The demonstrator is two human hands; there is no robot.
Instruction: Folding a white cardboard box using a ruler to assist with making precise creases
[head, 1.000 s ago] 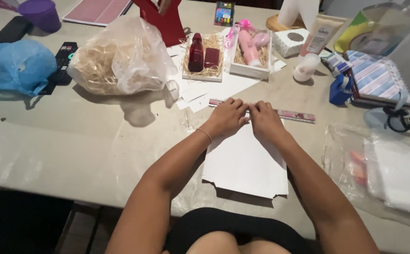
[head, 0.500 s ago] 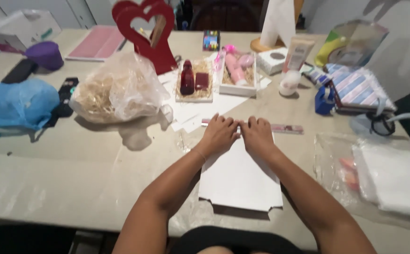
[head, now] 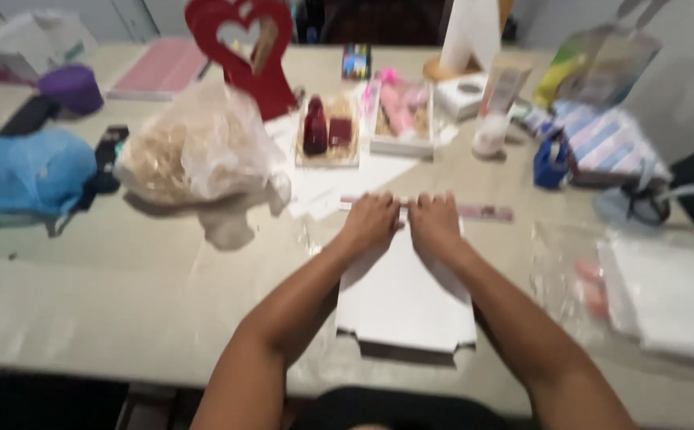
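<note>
Under both hands [head: 402, 223], side by side, lies the white card [head: 406, 299].

- One head-worn camera looks down and forward from above the person's seat, over both forearms.
- It sits close over the table [head: 84, 295], reaching across to the far edge.
- The frame is motion-blurred.

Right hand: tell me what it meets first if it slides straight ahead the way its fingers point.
Likely the pink ruler lying just beyond the right hand; the blur hides whether the fingertips already touch it.
</note>
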